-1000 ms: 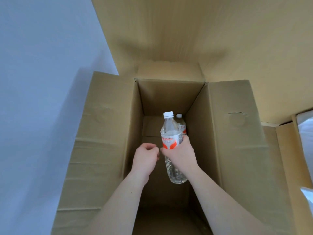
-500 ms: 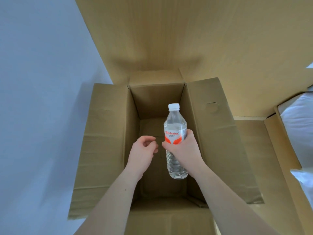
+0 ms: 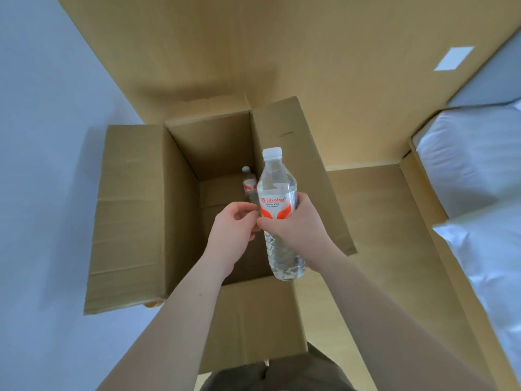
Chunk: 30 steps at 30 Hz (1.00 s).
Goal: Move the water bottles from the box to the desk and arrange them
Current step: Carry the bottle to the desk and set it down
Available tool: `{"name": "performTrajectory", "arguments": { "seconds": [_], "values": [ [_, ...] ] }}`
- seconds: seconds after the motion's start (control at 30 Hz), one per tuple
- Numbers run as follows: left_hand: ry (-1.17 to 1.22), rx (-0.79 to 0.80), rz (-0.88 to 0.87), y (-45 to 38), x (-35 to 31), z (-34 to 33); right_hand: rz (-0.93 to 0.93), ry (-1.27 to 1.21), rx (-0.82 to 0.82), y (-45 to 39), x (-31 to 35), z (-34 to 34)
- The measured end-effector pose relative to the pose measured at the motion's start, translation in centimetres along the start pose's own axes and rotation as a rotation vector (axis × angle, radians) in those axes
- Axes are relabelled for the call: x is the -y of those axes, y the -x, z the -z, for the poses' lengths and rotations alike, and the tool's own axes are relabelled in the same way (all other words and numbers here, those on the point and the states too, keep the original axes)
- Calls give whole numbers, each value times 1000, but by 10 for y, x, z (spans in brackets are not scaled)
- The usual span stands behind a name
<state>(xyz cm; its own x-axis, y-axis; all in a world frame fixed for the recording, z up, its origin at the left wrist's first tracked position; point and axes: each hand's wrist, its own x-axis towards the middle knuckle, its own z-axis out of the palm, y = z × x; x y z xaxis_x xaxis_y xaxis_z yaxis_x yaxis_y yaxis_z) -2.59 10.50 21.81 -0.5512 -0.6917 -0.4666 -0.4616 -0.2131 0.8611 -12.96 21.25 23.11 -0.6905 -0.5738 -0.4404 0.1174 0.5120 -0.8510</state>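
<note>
A clear water bottle [image 3: 277, 190] with a white cap and an orange-and-white label is upright above the open cardboard box [image 3: 132, 210]. My right hand [image 3: 298, 227] grips it round the middle, over the label. My left hand [image 3: 234, 235] hovers just left of the bottle with its fingers loosely curled, fingertips close to the label; whether they touch it is unclear. A second water bottle [image 3: 248, 183] stands deep in the box at its far right corner, partly hidden behind the held one.
The box sits on the floor with its flaps folded outward, against a tan wooden wall panel [image 3: 282, 52]. A wooden ledge [image 3: 394, 221] runs to the right, and a bed with white bedding [image 3: 473, 170] lies beyond it. A pale wall [image 3: 42, 136] is on the left.
My right hand has lifted the bottle up out of the box and a little to the right. My left hand has stayed close beside it. The view has pulled back from the box.
</note>
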Motion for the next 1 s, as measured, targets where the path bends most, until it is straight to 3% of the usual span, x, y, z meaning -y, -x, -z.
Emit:
{"name": "performTrajectory", "arguments": {
  "seconds": [0.37, 0.63, 1.0],
  "values": [
    [-101, 281, -12, 26, 2, -47, -105, -156, -215, 73, -24, 51],
    [-214, 527, -27, 57, 21, -77, -234, -274, -401, 139, -74, 60],
    [-482, 813, -45, 128, 47, -169, -345, -452, -643, 238, -153, 90]
  ]
}}
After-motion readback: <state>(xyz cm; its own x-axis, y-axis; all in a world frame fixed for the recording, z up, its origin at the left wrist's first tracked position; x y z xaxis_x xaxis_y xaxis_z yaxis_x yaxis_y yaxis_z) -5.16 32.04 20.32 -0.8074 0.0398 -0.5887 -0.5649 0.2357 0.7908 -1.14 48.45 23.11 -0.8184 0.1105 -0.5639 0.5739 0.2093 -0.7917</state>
